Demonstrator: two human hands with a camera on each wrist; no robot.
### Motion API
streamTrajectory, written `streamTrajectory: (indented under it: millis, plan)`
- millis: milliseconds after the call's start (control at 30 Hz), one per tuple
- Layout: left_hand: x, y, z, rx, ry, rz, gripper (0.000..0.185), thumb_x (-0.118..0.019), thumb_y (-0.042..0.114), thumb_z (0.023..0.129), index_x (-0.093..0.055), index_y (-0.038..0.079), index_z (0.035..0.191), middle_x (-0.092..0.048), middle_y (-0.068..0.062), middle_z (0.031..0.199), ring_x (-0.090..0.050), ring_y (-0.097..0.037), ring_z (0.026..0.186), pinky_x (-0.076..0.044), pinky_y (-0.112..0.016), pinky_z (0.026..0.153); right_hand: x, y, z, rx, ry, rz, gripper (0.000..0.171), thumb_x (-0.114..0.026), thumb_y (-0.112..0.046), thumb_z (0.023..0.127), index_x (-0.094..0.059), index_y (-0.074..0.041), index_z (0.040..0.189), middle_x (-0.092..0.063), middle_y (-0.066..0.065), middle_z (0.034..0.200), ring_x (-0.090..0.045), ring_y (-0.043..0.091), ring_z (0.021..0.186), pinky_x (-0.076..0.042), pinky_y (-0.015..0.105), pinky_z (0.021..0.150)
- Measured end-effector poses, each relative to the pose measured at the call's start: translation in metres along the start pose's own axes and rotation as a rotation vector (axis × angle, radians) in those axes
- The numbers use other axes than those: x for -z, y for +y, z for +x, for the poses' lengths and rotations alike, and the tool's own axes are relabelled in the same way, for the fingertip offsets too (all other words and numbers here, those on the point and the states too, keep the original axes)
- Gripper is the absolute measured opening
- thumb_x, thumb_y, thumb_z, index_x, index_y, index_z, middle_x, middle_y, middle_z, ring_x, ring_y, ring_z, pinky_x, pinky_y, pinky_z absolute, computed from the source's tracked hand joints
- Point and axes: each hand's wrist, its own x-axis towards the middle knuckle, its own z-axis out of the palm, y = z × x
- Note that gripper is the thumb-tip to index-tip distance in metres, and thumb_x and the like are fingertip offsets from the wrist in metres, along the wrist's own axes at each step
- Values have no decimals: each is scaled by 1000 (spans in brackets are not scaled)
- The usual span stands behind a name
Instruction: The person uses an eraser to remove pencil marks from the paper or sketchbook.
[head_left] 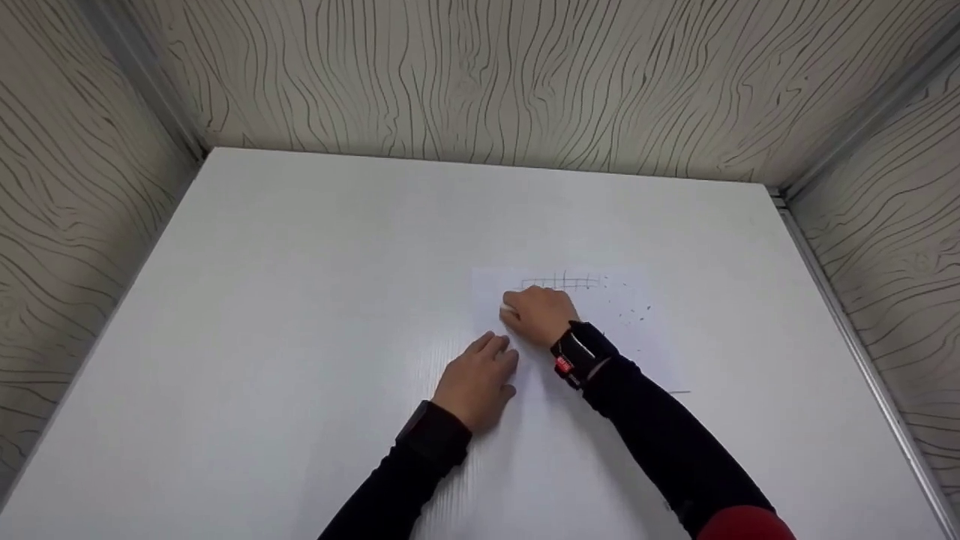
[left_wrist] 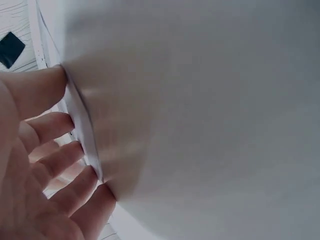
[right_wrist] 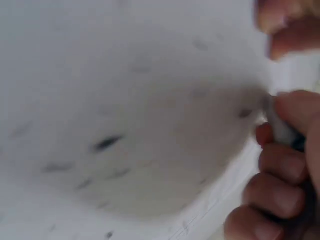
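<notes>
A pale eraser [right_wrist: 284, 131], judged so by its shape and the crumbs around it, is in the right hand [head_left: 540, 315], its tip at the sheet of paper [head_left: 637, 337]. The right wrist view shows that hand's fingers curled and clamped on it, with a dark part, perhaps a sleeve, inside the grip. The sheet lies right of the middle of the tabletop [head_left: 300, 300]. Just beyond the right hand, toward the sheet's far edge, runs a pencilled grid [head_left: 562, 283], partly hidden by the knuckles. Dark crumbs [head_left: 641, 311] are scattered over the sheet's right side.

The left hand [head_left: 476, 382] rests nearer and to the left, its fingertips at the sheet's left edge. Its fingers are loosely bent, slightly apart and clamped on nothing.

The step in hand looks like rubbing out pencil lines, with the left hand steadying the paper. The next move would call for short, light strokes along the grid while the left hand keeps the sheet flat, since a loose edge could buckle.

A thin dark line [head_left: 679, 391] sits by the sheet's near right corner; what it is cannot be told. Farther out, a wood-patterned wall [head_left: 450, 75] stands behind the tabletop's far edge.
</notes>
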Motion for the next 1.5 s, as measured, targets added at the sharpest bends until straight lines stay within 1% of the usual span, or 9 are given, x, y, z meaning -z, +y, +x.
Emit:
streamTrajectory:
  millis: [200, 433, 600, 700, 867, 1100, 1167, 1367, 1500]
  plan:
    - [-3, 0, -1, 11, -3, -5, 35, -76, 22, 96, -70, 12, 129, -66, -9, 145, -58, -27, 143, -52, -38, 116, -1, 5, 5, -94, 113, -32, 30, -57, -25, 107, -59, -8, 83, -50, 5, 69, -42, 20, 65, -39, 35, 58]
    - [-3, 1, -2, -1, -5, 8, 33, -76, 21, 96, -70, 12, 127, -65, -9, 145, -58, -28, 143, -51, -39, 117, 1, -5, 2, -25, 39, -13, 27, -59, -27, 107, -63, -7, 88, -64, 11, 76, -53, 23, 68, -51, 41, 62]
    - [-4, 2, -1, 4, -12, 6, 35, -75, 22, 97, -70, 12, 131, -65, -9, 146, -58, -28, 144, -49, -39, 119, 1, 1, 12, -82, 82, -14, 29, -58, -28, 108, -64, -6, 91, -67, 15, 79, -50, 24, 68, -52, 44, 65]
    - [-6, 3, -1, 2, -21, 0, 36, -75, 22, 97, -70, 12, 131, -65, -9, 147, -57, -28, 144, -49, -38, 119, 2, 4, 13, -101, 98, -19, 28, -58, -28, 108, -66, -5, 94, -71, 18, 84, -57, 27, 70, -56, 48, 69]
    - [-7, 3, -3, -14, -17, 18, 35, -75, 24, 97, -70, 12, 130, -65, -9, 145, -58, -28, 143, -48, -39, 120, 2, 5, 9, -47, 27, 7, 25, -59, -28, 106, -64, -8, 91, -69, 15, 82, -58, 27, 71, -52, 45, 66]
    - [-6, 4, -3, -12, -19, 5, 37, -75, 24, 97, -69, 13, 131, -65, -8, 146, -57, -27, 144, -49, -38, 120, 5, 9, 11, -152, 135, 1, 27, -58, -27, 109, -65, -5, 96, -71, 18, 84, -50, 24, 69, -55, 45, 68]
    - [-5, 4, -3, -5, -34, -7, 37, -75, 24, 97, -69, 13, 132, -64, -8, 147, -56, -27, 145, -48, -39, 120, 9, 9, 11, -128, 118, -12, 26, -59, -27, 108, -65, -6, 95, -69, 15, 82, -50, 23, 69, -53, 43, 67]
    - [1, 2, -2, 9, -44, 22, 39, -72, 26, 100, -67, 12, 136, -62, -8, 151, -54, -27, 147, -45, -40, 123, 21, 6, 8, 23, -68, 33, 27, -57, -17, 98, -48, -10, 74, -44, 3, 69, -42, 20, 68, -34, 32, 61]
    - [0, 1, -1, 10, -27, 33, 41, -72, 26, 100, -67, 13, 138, -63, -8, 151, -55, -27, 147, -45, -41, 123, 20, 10, 11, -37, 23, 51, 23, -57, -18, 103, -58, -6, 83, -57, 11, 75, -48, 24, 72, -46, 39, 64]
